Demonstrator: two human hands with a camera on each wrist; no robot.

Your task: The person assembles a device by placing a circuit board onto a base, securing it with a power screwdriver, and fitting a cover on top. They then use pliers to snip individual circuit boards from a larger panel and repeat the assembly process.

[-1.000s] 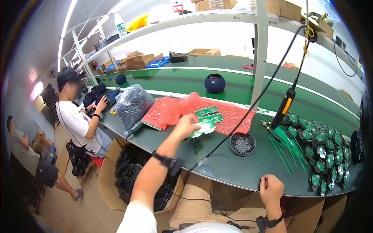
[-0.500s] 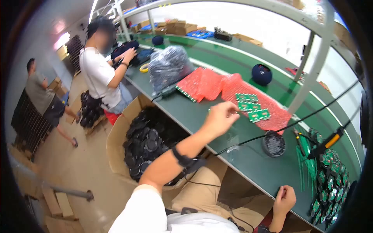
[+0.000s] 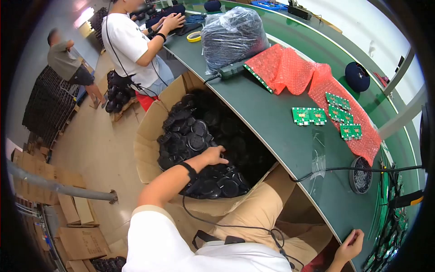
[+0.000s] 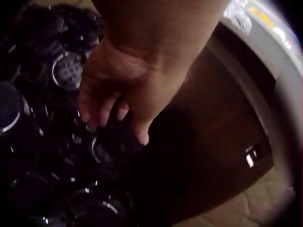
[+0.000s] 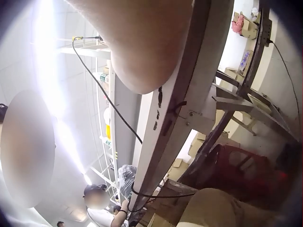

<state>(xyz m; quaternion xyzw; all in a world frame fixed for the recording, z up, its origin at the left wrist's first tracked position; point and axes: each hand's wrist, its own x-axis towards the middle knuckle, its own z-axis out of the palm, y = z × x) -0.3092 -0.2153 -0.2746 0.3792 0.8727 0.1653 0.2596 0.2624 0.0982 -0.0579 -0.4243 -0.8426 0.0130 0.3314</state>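
While the left hand (image 3: 212,155) reaches down into a big cardboard box (image 3: 146,149), lots of round black parts (image 3: 195,136) lie in a messy heap in that box, all around its fingers. Those fingers bend a little, and the thumb stays apart from them; I cannot tell if the tips touch a part. Well away from it, the right hand (image 3: 351,247) rests at the edge of the green worktop (image 3: 267,118) with its fingers loosely curled. The box is just beside the worktop. One flat green board (image 3: 309,116) lies right on the worktop, and more green boards (image 3: 342,119) lie on red bubble wrap (image 3: 285,72). A round dish (image 3: 361,180) sits near the wrap. Farther off are a stuffed plastic bag (image 3: 233,38), a yellow tape roll (image 3: 194,41) and a person in a white shirt (image 3: 127,41).
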